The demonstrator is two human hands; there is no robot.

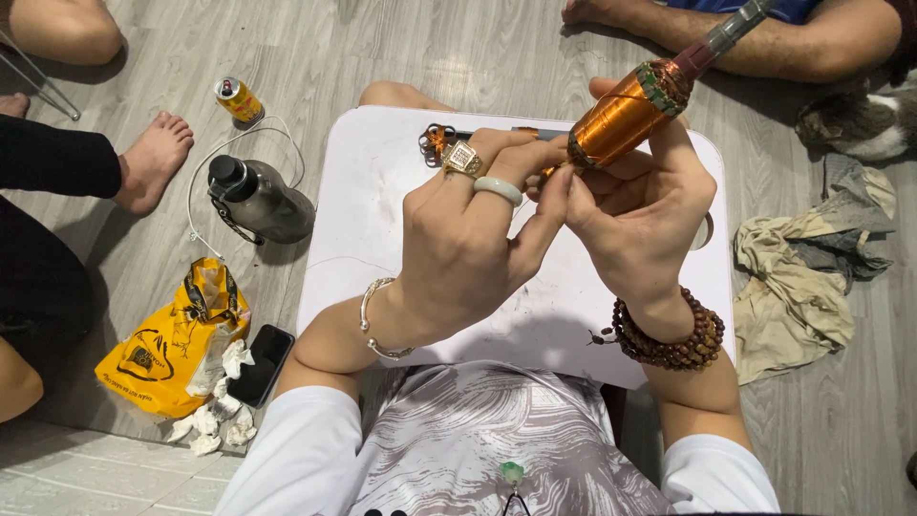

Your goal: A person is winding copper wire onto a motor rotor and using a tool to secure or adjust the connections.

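Person seated on the floor behind a small white table (382, 191), both hands raised above it

Right hand (635, 205) closed around the lower end of a copper wire coil (621, 119), a cylinder wound on a shaft whose clear tip points up and away to the right. Left hand (468, 239) curled, thumb and forefinger pinched together right against the coil's near end; looks to be gripping a fine wire there, though the strand itself is too thin to make out. Two rings on that hand, a bangle on the wrist; bead bracelet (669, 334) on the right wrist

Risks as I judge them: the coil is held only at one end and tilted, so a loosened grip would let it roll down onto the table. A pull too hard at the pinch could snap the fine wire or slacken the neat windings. A small orange and dark object (437, 139) lies on the table just behind the left hand and could be knocked

Floor to the left: dark flask (263, 201), drink can (239, 98), yellow bag (172, 339), black phone (261, 365). Crumpled cloth (802, 277) to the right. Other people's bare legs at the edges, well apart from the work
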